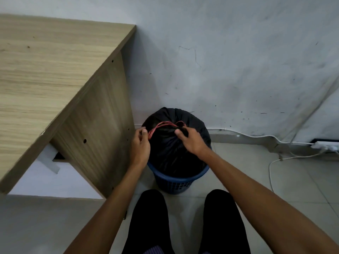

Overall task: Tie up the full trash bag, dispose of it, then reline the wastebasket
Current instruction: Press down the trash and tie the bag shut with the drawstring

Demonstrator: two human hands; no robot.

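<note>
Black trash bag (176, 143) sits in the blue wastebasket (176, 180), bulging well above the rim, on the tiled floor (275, 180) against the white wall (238, 61), just right of the wooden desk (45, 70) side panel. Red drawstring (161, 125) runs in loops across the gathered top of the bag. Left hand (140, 145) at the bag's left edge, thumb and fingers curled in, pinching the left end of the drawstring. Right hand (190, 139) on top of the bag, fingers curled round the bunched neck and the drawstring's right end; exactly how much plastic versus string it holds is hidden by the fingers. Mouth of the bag is drawn in but whether a knot is there can't be told. Both forearms reach in from the bottom of the view, the person's dark-trousered legs (150, 226) just in front of the wastebasket. White cable (256, 136) runs along the wall base to a power strip (324, 144) at the right edge.
</note>
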